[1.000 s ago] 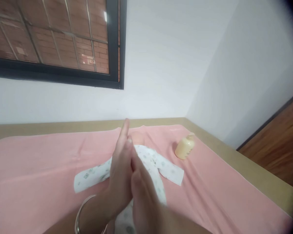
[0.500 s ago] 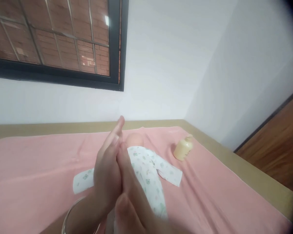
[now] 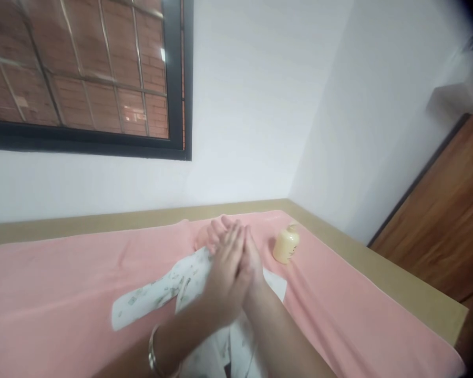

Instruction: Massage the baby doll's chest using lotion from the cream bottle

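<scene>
My left hand (image 3: 225, 275) and my right hand (image 3: 255, 261) are pressed palm to palm, fingers stretched out, with nothing held between them. A silver bangle (image 3: 153, 353) circles my left wrist. They hover over a baby doll (image 3: 202, 240) that lies on its back in a white printed onesie (image 3: 153, 296), one sleeve spread to the left. My hands hide most of the doll's head and chest. A pale yellow bottle (image 3: 286, 245) lies on its side just right of my hands.
A pink towel (image 3: 55, 294) covers a tan-edged table (image 3: 398, 286) set in a corner of white walls. A dark-framed window (image 3: 82, 79) is up on the left. A wooden door (image 3: 449, 210) stands on the right.
My joined hands have moved forward and to the right, from the doll's belly to over its head and chest. The fingers now point away rather than up.
</scene>
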`<move>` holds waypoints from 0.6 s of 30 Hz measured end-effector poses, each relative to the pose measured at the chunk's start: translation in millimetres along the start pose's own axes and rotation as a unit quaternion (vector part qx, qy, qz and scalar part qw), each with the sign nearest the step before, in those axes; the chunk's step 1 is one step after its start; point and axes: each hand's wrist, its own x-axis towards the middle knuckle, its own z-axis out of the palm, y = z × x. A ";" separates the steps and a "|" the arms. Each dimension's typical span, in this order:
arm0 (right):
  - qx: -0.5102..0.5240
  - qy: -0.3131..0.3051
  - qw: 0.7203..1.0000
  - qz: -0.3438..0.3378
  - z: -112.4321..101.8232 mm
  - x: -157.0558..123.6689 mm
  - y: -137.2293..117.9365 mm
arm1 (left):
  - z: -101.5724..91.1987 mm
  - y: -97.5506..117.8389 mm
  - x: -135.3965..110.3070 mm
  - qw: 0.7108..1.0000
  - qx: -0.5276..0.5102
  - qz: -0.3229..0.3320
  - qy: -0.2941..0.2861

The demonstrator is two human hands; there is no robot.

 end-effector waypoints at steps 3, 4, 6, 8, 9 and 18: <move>-0.006 -0.084 0.992 0.097 -16.6 -5.9 -5.4 | -11.3 -49.4 -0.4 0.994 0.099 -0.021 0.034; -0.019 -0.093 0.989 0.116 -25.0 -7.7 -9.1 | -15.6 -64.8 -6.1 0.990 0.135 -0.035 0.026; -0.063 -0.073 0.990 0.107 -43.5 -7.6 -15.7 | -21.5 -88.4 -26.2 0.981 0.195 -0.023 -0.007; -0.144 -0.027 0.988 0.050 -59.4 -1.7 -16.6 | -20.2 -99.5 -51.8 0.969 0.230 0.083 -0.016; -0.202 -0.014 0.979 0.017 -64.7 2.8 -13.8 | -16.2 -100.6 -63.7 0.962 0.232 0.141 -0.019; -0.586 -0.389 0.688 -0.177 -45.4 28.2 50.2 | 35.1 -99.5 -87.4 0.921 0.225 0.319 0.008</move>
